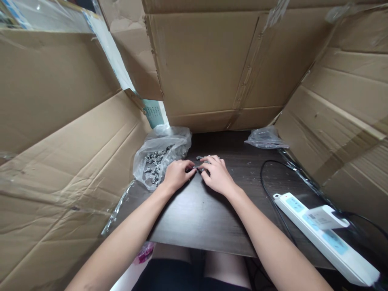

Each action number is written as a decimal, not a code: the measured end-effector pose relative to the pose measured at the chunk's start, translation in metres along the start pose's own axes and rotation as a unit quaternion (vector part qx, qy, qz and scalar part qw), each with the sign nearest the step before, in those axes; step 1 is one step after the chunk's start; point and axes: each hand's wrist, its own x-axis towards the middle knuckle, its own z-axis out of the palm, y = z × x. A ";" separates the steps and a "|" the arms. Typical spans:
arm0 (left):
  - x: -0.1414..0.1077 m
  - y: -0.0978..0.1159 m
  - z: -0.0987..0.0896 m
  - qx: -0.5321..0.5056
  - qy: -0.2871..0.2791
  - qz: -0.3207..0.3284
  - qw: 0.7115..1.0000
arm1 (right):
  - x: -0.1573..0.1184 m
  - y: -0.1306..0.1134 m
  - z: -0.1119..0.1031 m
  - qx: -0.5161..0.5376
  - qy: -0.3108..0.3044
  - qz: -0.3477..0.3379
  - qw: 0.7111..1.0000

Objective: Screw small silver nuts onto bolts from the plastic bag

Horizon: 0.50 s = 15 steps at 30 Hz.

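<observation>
My left hand point(177, 176) is closed in a pinch on a small shiny metal part point(195, 167), low over the dark table. My right hand point(217, 174) meets it from the other side, fingers bent and closed around the same part; its exact kind is too small to tell. Just behind the fingertips lie a few more small metal pieces point(199, 158), partly covered by my right hand. Beside my left hand, a clear plastic bag point(178, 135) lies open with many similar silvery-black metal parts point(156, 159) in it.
Cardboard walls point(206, 64) enclose the dark wooden table point(197, 218) at the back and sides. A folded clear bag point(265, 137) lies at the back right. On the right are a white power strip point(327, 238) with a plugged-in white adapter point(329, 217) and a black cable point(263, 178).
</observation>
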 end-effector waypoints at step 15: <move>0.001 -0.001 0.002 0.041 0.006 0.018 0.999 | 0.000 0.001 -0.001 -0.012 -0.012 -0.003 1.000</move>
